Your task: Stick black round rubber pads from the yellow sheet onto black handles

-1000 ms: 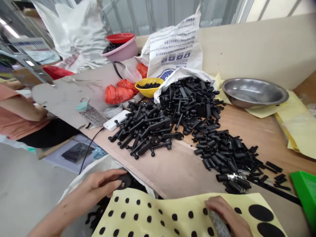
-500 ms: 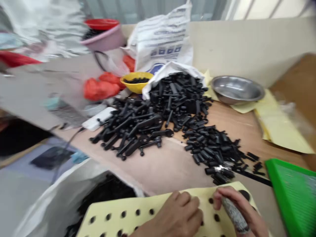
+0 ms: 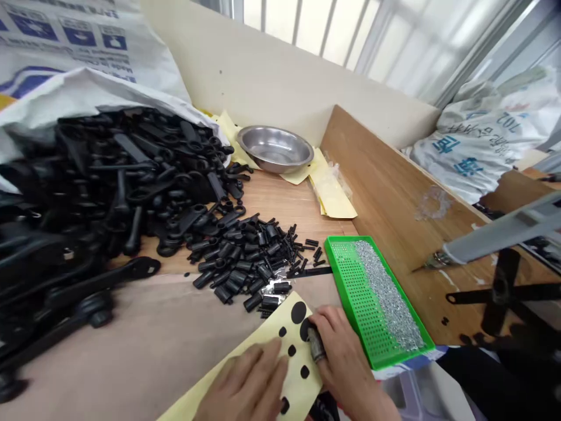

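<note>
Yellow sheet [image 3: 298,390]: slanting across under both hands, near edge of the table [image 3: 131,339]. Small black dots [image 3: 305,372] on it lie between the two hands; large black dots [image 3: 298,312] right by the right fingertips, one partly covered.

Right hand [image 3: 344,356]: grasping the sheet's right edge, fingers bent, thumb side over the sheet. Grey speckled piece [image 3: 316,345] at the thumb, can't tell if worn or held. Left hand [image 3: 243,386]: palm down on the sheet, left of the right-hand grip, fingers extended, motion-blurred; can't tell if it pinches anything.

Just right of the grip: green perforated tray [image 3: 350,313], silvery bits [image 3: 390,298] piled along its right side. Just beyond the grip, a bit left: heap of short black cylinders [image 3: 239,266]. Farther left: big pile of black arm-like parts [image 3: 131,169], spilling from a white sack [image 3: 48,96] lying open. Well beyond the grip: steel bowl [image 3: 280,152] on yellow paper, folded yellow paper [image 3: 337,196] beside it. Wooden board [image 3: 377,193] past the tray; pale rod with metal tip [image 3: 504,234] far right, white sacks [image 3: 477,134] behind.
</note>
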A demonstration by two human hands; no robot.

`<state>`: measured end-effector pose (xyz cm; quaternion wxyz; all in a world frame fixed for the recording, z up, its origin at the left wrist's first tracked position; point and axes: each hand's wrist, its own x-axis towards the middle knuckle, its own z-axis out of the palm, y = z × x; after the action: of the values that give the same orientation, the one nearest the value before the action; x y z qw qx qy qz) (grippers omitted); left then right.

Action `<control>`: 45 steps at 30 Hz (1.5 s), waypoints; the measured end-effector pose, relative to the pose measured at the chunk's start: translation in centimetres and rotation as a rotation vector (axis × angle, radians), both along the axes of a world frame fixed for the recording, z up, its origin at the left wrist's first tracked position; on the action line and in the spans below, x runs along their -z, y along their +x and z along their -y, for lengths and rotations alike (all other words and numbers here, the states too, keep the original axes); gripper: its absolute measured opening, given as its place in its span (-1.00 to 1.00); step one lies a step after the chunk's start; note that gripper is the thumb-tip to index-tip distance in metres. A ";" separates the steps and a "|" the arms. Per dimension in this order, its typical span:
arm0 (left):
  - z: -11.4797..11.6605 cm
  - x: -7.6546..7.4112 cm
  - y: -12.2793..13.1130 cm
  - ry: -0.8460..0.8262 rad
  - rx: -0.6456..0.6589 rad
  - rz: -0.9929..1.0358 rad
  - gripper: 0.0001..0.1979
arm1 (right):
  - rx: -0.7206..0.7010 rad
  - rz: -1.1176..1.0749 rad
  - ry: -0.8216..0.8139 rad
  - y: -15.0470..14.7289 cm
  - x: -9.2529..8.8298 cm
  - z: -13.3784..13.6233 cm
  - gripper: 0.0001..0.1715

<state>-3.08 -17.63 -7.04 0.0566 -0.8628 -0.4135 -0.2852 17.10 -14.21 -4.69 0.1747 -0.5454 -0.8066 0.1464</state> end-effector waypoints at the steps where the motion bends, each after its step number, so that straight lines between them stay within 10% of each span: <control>1: -0.3 -0.2 0.8 0.008 0.025 -0.007 -0.72 | -0.008 0.005 0.001 0.0 0.1 0.0 -0.47; 10: -1.3 -0.1 4.7 -0.183 -0.039 -0.151 -0.66 | -0.050 -0.111 -0.078 0.9 0.0 -0.3 -0.53; 35: -1.6 0.4 3.6 -0.018 0.019 -0.124 -0.70 | -0.011 -0.155 -0.206 0.8 -2.4 -0.9 -0.43; 45: -1.3 0.9 2.0 -0.109 0.084 -0.171 -0.70 | 0.073 -0.325 0.075 3.8 -3.7 0.6 -0.34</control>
<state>-1.12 -16.30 -7.94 0.0329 -0.9023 -0.3857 -0.1898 20.89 -14.85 -1.02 0.3281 -0.5366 -0.7524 0.1959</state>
